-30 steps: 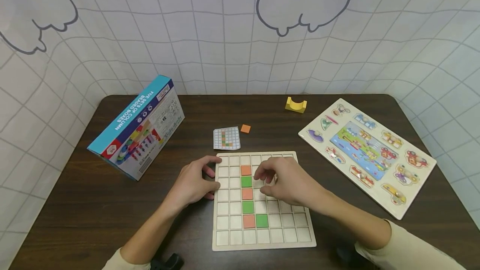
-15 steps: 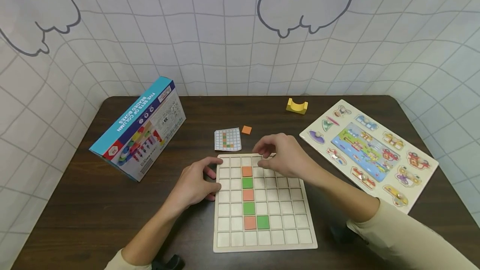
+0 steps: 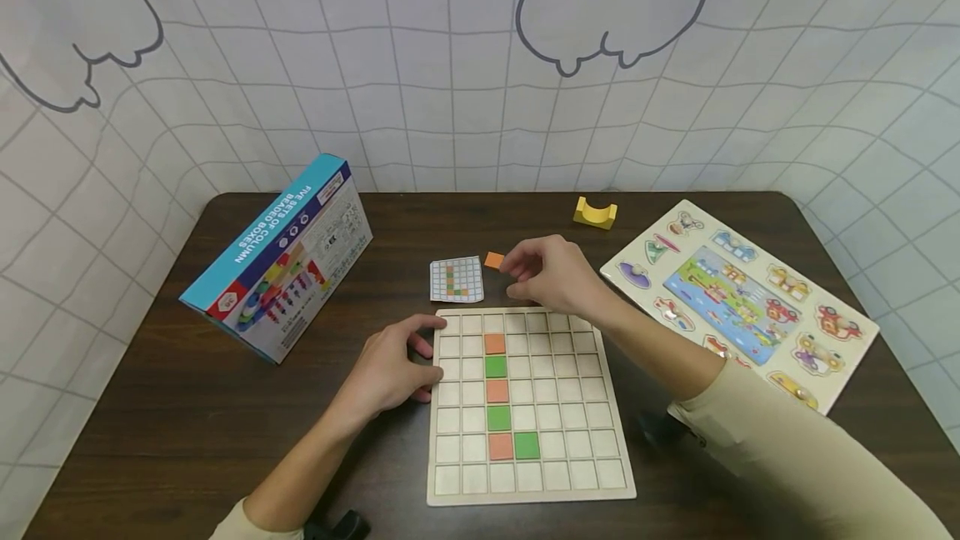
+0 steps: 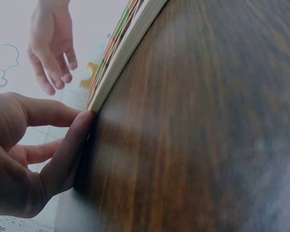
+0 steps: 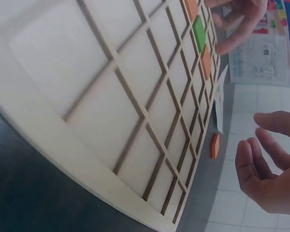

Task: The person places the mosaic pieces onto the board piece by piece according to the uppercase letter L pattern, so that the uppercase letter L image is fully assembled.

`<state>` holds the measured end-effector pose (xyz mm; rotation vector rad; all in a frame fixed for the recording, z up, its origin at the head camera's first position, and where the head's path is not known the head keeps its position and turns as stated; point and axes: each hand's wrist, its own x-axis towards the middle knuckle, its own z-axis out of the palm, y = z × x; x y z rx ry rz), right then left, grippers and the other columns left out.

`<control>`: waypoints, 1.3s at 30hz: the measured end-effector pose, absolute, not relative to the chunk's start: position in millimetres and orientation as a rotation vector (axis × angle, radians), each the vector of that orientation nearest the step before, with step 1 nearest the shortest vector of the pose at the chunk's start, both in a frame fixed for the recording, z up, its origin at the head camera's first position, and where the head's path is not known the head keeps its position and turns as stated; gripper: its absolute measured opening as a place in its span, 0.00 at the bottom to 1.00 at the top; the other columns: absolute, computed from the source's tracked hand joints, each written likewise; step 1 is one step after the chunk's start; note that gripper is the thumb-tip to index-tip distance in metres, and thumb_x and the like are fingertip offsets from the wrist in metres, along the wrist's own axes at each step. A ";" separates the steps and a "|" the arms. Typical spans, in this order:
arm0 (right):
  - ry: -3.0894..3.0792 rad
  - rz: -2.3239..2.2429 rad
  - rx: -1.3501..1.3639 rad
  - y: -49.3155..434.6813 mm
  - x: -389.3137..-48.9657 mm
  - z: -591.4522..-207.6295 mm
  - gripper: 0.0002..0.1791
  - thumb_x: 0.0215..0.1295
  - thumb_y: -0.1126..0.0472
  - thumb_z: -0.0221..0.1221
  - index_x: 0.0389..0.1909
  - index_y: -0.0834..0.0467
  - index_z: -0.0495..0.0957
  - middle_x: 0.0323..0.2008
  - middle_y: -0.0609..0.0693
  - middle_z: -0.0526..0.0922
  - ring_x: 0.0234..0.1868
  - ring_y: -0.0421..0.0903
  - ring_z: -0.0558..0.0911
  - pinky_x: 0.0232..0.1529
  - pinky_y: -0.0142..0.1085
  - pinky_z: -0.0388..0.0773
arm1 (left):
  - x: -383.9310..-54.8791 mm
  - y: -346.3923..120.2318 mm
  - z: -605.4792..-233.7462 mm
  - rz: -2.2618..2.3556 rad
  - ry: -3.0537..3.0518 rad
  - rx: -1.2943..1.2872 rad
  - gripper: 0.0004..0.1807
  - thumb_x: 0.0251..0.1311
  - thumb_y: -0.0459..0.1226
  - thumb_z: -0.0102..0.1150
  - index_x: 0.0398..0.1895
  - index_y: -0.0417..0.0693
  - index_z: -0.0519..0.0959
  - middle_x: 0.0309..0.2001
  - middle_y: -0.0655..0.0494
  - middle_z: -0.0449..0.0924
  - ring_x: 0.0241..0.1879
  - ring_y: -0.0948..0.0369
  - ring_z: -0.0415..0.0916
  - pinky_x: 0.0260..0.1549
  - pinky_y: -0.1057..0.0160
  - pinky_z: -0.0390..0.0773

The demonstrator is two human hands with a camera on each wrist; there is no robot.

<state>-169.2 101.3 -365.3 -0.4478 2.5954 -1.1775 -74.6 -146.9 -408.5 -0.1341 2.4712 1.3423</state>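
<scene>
- Reaching past the far edge of the grid board (image 3: 525, 407), the right hand (image 3: 551, 273) hovers just beside the loose orange tile (image 3: 493, 260), fingers loosely curled, grip holding nothing, fingertips not quite on it as far as I can tell.
- That tile lies flat on the worktop (image 3: 150, 423) beyond the board's far edge, right next to the little pattern card (image 3: 456, 279). It's square, so no real long axis; it sits slightly turned against the board's lines.
- The left hand (image 3: 390, 369) rests at the board's left edge, thumb and fingertips (image 4: 79, 130) pressed against the rim, not wrapped around it.
- On the board, a column of orange and green tiles runs near-to-far, with one green off to its right at the near end.
- Open room: bare worktop left of the board up to the blue box (image 3: 277, 261); the animal puzzle (image 3: 750, 298) crowds the right, and the yellow block (image 3: 595, 212) sits further back.
</scene>
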 end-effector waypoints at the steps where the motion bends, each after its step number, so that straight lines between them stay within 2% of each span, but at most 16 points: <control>1: 2.595 -1.179 -0.440 100.4 -171.3 -365.1 0.13 0.56 0.67 0.73 0.44 0.59 0.87 0.36 0.50 0.86 0.39 0.46 0.83 0.47 0.39 0.82 | -74.6 -146.7 -408.5 1.342 2.470 -0.136 0.35 0.50 0.23 0.71 0.64 0.53 0.79 0.41 0.45 0.77 0.17 0.59 0.82 0.19 0.61 0.87; 10: 2.562 -1.187 -0.358 95.0 -189.7 -369.5 0.14 0.58 0.67 0.71 0.47 0.60 0.87 0.41 0.52 0.85 0.43 0.47 0.82 0.44 0.37 0.80 | -75.4 -146.0 -407.4 1.341 2.466 -0.141 0.35 0.50 0.23 0.71 0.64 0.52 0.79 0.41 0.45 0.77 0.18 0.59 0.82 0.19 0.61 0.88; 19: 2.581 -1.195 -0.279 88.2 -211.2 -375.3 0.15 0.57 0.69 0.71 0.47 0.60 0.88 0.39 0.51 0.84 0.43 0.48 0.81 0.38 0.34 0.79 | -75.8 -147.3 -405.4 1.340 2.469 -0.131 0.34 0.51 0.23 0.71 0.64 0.52 0.79 0.41 0.45 0.78 0.18 0.58 0.82 0.19 0.61 0.87; 39: 2.504 -1.150 -0.212 76.4 -233.9 -389.5 0.17 0.55 0.69 0.74 0.47 0.60 0.89 0.43 0.53 0.83 0.46 0.49 0.79 0.39 0.33 0.81 | -76.4 -146.8 -407.6 1.330 2.459 -0.163 0.35 0.51 0.24 0.72 0.64 0.53 0.79 0.41 0.46 0.77 0.18 0.58 0.82 0.19 0.61 0.88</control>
